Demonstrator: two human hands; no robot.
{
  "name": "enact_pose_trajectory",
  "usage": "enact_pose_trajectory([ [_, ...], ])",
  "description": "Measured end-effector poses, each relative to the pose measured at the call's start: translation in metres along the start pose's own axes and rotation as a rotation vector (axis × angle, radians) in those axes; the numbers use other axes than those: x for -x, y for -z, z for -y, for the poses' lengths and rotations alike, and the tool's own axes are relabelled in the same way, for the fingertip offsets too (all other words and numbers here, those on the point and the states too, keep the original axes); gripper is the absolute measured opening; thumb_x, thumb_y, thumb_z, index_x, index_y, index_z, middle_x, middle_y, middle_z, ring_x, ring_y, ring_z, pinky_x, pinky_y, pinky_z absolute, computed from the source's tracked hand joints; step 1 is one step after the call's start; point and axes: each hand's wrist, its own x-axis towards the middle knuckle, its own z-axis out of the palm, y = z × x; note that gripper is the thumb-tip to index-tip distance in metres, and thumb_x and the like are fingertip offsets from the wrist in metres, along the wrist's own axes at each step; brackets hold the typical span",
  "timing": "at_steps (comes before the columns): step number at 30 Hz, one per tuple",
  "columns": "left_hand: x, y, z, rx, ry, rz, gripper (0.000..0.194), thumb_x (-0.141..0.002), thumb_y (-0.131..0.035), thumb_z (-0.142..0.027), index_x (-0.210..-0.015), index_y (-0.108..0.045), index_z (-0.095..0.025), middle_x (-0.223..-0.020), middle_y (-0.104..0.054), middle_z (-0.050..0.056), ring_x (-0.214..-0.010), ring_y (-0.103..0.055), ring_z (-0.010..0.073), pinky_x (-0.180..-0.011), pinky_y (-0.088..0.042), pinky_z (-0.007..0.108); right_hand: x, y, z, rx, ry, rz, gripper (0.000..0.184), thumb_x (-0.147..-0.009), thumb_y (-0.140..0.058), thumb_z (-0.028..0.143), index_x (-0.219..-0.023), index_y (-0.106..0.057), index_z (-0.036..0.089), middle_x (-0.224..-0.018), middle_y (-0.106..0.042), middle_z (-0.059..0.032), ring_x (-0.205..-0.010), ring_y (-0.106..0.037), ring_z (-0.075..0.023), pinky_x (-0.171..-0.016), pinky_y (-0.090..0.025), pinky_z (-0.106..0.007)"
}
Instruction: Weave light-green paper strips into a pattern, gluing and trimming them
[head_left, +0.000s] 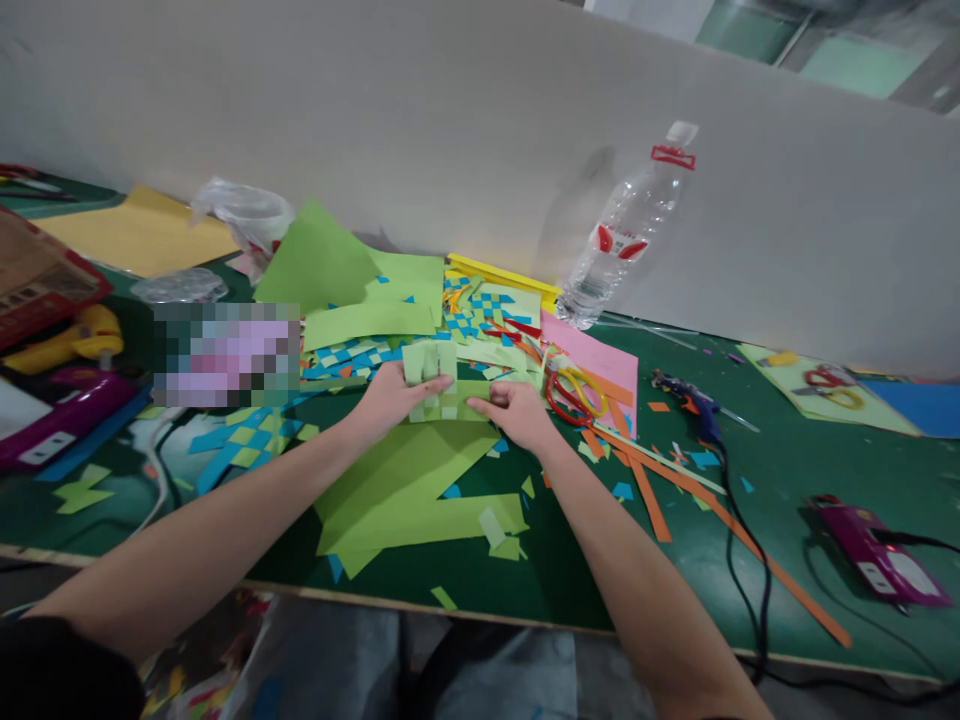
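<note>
My left hand (390, 398) grips a small woven piece of pale and mid-green paper strips (433, 385), thumb pressed across its front. My right hand (517, 412) pinches the right edge of the same piece, fingers curled. The piece is held just above the green table (675, 560), over a large cut green sheet (409, 490). Behind it lie blue-and-green woven paper mats (480, 310) and more green sheets (330, 265).
Red-and-yellow scissors (574, 395) rest on pink paper (600, 360) right of my hands. A clear plastic bottle (626, 230) leans on the grey wall. Orange strips (652, 505), a glue gun (690, 395) with black cord, a purple device (877, 555), more scissors (829, 385) lie at right.
</note>
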Motion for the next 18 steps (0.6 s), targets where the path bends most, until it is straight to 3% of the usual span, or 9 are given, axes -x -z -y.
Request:
enact_pose_trajectory([
  [13, -0.0002, -0.0017, 0.0018, 0.111, 0.023, 0.016, 0.045, -0.060, -0.080, -0.045, -0.093, -0.072, -0.016, -0.094, -0.075, 0.008, -0.083, -0.069, 0.0233, -0.070, -0.055, 0.031, 0.0007, -0.0008, -0.0014, -0.014, 0.014, -0.015, 0.054, -0.075, -0.066, 0.050, -0.055, -0.025, 0.021, -0.052, -0.020, 0.0088, -0.051, -0.020, -0.0072, -0.049, -0.020, -0.024],
  [16, -0.0008, -0.0010, 0.0023, 0.078, 0.010, 0.022, 0.046, -0.061, -0.080, -0.048, -0.093, -0.073, -0.015, -0.092, -0.075, 0.008, -0.081, -0.069, 0.0234, -0.069, -0.055, 0.032, 0.0005, -0.0017, -0.0018, -0.108, -0.008, -0.015, 0.042, -0.073, -0.069, 0.049, -0.058, -0.043, 0.019, -0.052, -0.036, 0.0077, -0.050, -0.034, -0.0071, -0.051, -0.030, -0.022],
  [18, -0.0006, -0.0008, 0.0013, 0.054, 0.003, 0.028, 0.046, -0.061, -0.080, -0.048, -0.092, -0.073, -0.015, -0.090, -0.075, 0.009, -0.078, -0.069, 0.0236, -0.067, -0.055, 0.032, 0.0001, -0.0028, -0.0025, -0.188, -0.040, -0.008, 0.033, -0.071, -0.071, 0.049, -0.076, -0.060, 0.018, -0.061, -0.053, 0.0043, -0.056, -0.048, -0.0095, -0.055, -0.039, -0.023],
])
